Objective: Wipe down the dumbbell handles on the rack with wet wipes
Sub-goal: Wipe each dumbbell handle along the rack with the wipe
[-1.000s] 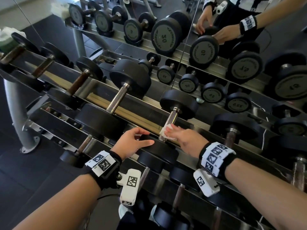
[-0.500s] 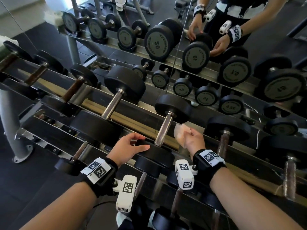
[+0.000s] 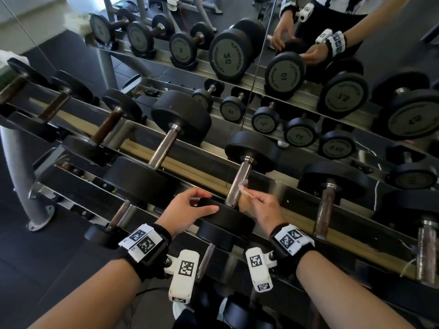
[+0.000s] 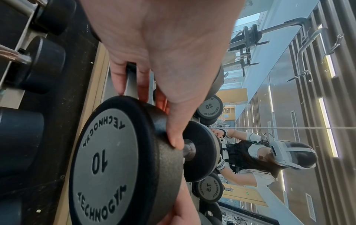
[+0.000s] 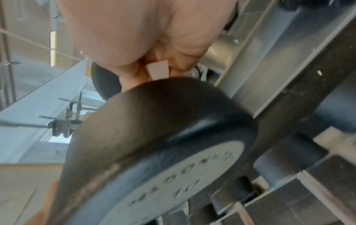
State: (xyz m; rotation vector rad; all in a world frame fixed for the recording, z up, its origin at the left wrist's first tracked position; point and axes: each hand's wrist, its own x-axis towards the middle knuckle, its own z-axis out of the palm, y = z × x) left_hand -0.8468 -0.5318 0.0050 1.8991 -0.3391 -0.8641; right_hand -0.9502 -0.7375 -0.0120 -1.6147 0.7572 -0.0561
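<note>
A black dumbbell marked 10 lies on the rack's upper tier, its steel handle (image 3: 241, 176) running away from me. My left hand (image 3: 197, 205) grips its near head (image 3: 228, 217), thumb along the top. The left wrist view shows this hand (image 4: 163, 76) with thumb and fingers clamped on that head (image 4: 108, 159). My right hand (image 3: 256, 203) pinches a white wet wipe (image 3: 244, 189) against the right side of the handle's lower end. In the blurred right wrist view, the wipe (image 5: 158, 70) peeks out between the fingers of this hand (image 5: 144, 38), above the head (image 5: 163, 137).
A bigger dumbbell (image 3: 164, 148) lies to the left and another (image 3: 325, 207) to the right on the same tier. Smaller ones sit on the lower tier (image 3: 213, 233). A mirror (image 3: 308, 43) behind reflects the rack and my arms. The rack's grey leg (image 3: 21, 181) stands far left.
The right hand lifted off the handle to the right with the wipe, then came back down to the handle's lower end. The left hand stayed on the near head.
</note>
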